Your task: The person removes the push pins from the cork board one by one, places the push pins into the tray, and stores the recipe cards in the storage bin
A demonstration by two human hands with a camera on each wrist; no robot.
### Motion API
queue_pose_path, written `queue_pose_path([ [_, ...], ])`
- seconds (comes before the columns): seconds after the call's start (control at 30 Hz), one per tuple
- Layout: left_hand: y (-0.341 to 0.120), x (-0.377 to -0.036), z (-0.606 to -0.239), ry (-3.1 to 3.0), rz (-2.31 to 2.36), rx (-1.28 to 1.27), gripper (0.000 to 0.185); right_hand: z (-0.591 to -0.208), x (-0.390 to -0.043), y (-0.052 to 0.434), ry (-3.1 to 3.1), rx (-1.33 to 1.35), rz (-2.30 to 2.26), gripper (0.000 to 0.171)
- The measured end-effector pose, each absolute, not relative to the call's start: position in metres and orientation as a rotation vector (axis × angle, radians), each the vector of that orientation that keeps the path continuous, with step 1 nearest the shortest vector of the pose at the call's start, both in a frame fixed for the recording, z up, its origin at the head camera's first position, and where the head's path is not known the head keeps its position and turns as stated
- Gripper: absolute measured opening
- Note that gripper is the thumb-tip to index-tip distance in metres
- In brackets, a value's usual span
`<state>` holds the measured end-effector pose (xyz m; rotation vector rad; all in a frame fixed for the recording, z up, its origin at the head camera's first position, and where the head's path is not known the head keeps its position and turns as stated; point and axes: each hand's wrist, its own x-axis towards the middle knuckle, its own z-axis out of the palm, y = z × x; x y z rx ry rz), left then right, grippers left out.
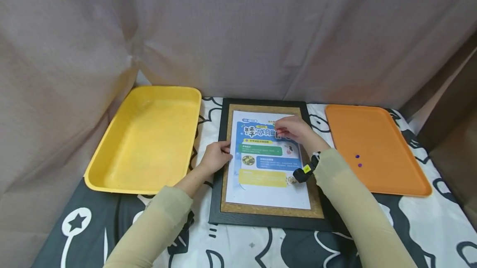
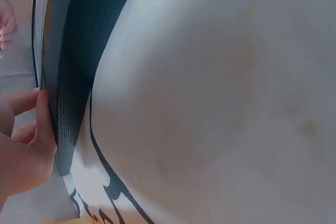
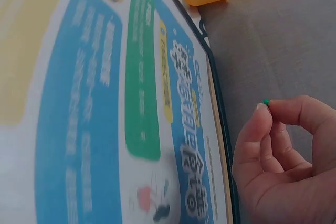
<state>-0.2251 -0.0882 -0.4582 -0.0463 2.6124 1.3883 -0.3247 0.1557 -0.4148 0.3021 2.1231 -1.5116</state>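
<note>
A printed paper poster (image 1: 261, 193) lies on a cork board (image 1: 272, 209) with a black frame (image 1: 268, 223). My left hand (image 1: 216, 157) rests at the poster's left edge, its fingertips touching the paper there; in the left wrist view, the thumb (image 2: 44, 116) lies by the side of the frame. Over the upper right of the poster, my right hand (image 1: 294, 129) pinches a small green push pin (image 3: 266, 102) between thumb and index finger. The pin's point is hidden by the fingertips. In the right wrist view, the hand is raised off the paper.
To the left stands a deep yellow tray (image 1: 149, 139). An orange tray (image 1: 376, 143) on the right holds two small purple pins (image 1: 357, 156). A patterned cloth (image 1: 253, 245) covers the table, and a grey-brown curtain (image 1: 238, 36) hangs behind.
</note>
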Motion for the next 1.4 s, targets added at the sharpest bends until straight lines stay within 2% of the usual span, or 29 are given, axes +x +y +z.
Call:
queue_pose_path([
  [0.6,-0.088,-0.225,-0.459,2.598,1.408,-0.039,0.051,-0.414,-0.306,0.198,2.085,0.201,-1.521,0.041],
  [1.07,-0.087,-0.229,-0.456,2.504,1.488,-0.172,0.053,-0.415,-0.293,0.224,2.027,0.163,-1.629,0.038],
  [1.13,-0.084,-0.23,-0.455,2.457,1.502,-0.2,0.05,-0.415,-0.292,0.228,2.035,0.158,-1.62,0.04],
  [1.27,-0.075,-0.231,-0.454,2.433,1.482,-0.181,0.032,-0.413,-0.289,0.235,2.056,0.147,-1.601,0.044],
  [1.4,-0.065,-0.229,-0.454,2.499,1.486,-0.15,0.026,-0.412,-0.286,0.24,2.05,0.143,-1.617,0.033],
])
